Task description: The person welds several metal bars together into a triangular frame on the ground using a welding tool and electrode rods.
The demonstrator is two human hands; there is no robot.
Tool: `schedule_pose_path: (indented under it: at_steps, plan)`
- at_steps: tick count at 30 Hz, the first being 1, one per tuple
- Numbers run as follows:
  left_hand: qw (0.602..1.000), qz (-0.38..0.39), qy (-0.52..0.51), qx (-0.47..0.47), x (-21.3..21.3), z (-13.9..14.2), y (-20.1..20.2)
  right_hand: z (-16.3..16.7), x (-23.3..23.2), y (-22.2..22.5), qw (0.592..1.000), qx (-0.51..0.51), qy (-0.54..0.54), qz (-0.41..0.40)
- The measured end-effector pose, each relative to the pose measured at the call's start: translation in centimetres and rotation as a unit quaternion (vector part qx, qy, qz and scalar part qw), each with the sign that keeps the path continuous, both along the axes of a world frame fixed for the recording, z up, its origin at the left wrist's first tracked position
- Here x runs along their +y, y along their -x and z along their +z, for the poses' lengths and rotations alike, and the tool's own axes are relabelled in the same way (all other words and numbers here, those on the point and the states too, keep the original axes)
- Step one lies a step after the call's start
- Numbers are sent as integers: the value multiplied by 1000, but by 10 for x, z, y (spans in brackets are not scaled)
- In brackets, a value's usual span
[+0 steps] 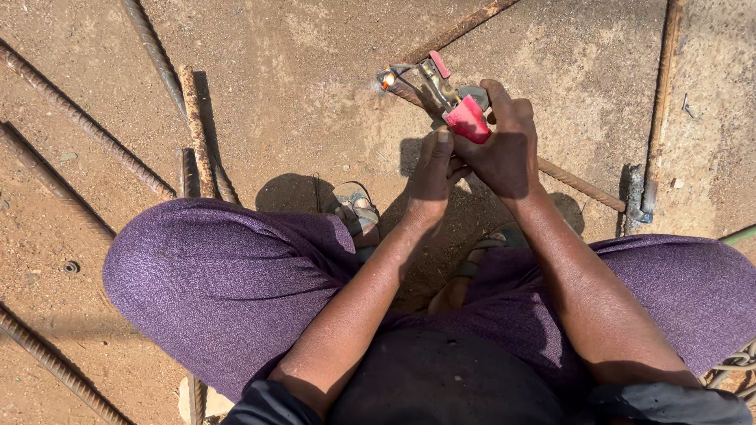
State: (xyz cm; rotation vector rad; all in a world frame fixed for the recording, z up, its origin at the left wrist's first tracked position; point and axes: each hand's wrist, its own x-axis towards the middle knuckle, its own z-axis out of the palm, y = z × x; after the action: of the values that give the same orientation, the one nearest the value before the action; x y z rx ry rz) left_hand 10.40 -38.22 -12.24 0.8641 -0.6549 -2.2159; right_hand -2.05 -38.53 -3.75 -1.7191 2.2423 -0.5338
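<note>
We are squatting over the concrete floor [299,86], our right hand [508,149] clenching the red-handled electrode holder [461,106], its long axis running far-left from the grip toward the glowing tip [387,79] on a rebar [488,134]. Our left hand [431,177] is curling shut beside the right, just near of the holder, bracing it. More rusty rebars [197,134] are lying well apart on the left.

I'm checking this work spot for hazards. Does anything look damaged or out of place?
The rebar lying across the ground is rusty and scattered at odd angles. A bright glow shows at the tip of the red-handled tool that both hands hold, near sandalled feet.
</note>
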Motion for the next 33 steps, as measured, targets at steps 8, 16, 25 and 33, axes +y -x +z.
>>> schedule_pose_path:
  at_steps: [8, 16, 25, 33]
  plan:
    - [1000, 0, 1, -17, -10, 13, -9, -9, -3, -8, 999, -12, 14, -31]
    - [999, -19, -3, -46, -10, 6, -11, -13, -5, -8, 999, -14, -20, -38]
    - [999, -14, 4, -28, -7, 0, -12, -13, -3, -8, 1000, 19, 20, -3]
    - [992, -25, 60, -109, -7, 5, -10, -17, -6, 4, 815, -523, -83, -234]
